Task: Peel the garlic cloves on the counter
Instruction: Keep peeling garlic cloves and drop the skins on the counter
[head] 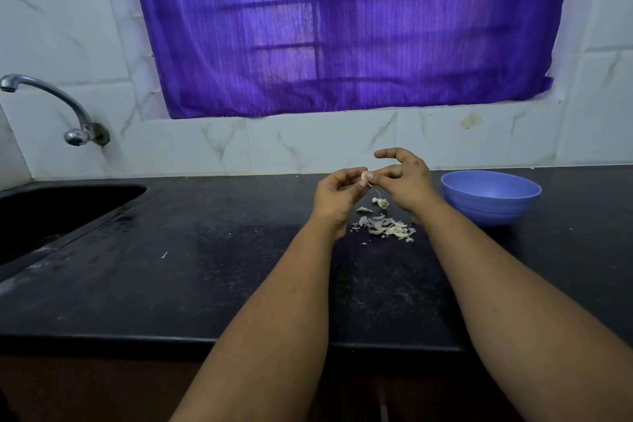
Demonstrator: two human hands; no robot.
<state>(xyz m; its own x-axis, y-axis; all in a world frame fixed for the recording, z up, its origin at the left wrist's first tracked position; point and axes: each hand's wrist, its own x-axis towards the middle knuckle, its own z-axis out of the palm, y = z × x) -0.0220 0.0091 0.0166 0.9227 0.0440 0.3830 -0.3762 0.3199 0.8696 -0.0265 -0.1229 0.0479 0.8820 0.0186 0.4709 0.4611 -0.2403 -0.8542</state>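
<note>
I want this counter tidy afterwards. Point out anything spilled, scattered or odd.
Loose garlic skins lie scattered on the black counter below the hands, left of the blue bowl, not in it. One white scrap lies apart, nearer the sink. Pale dusty smears mark the counter. Nothing looks damaged.

Left hand [337,193] and right hand [406,181] pinching garlic clove [365,177], peels [387,228] on counter [171,267]

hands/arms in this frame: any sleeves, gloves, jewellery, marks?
Both forearms are bare up to the frame edge: no sleeves in view. No gloves, rings, watch or bracelets visible on the left hand or right hand. A small dark mark sits on the back of the right hand.
</note>
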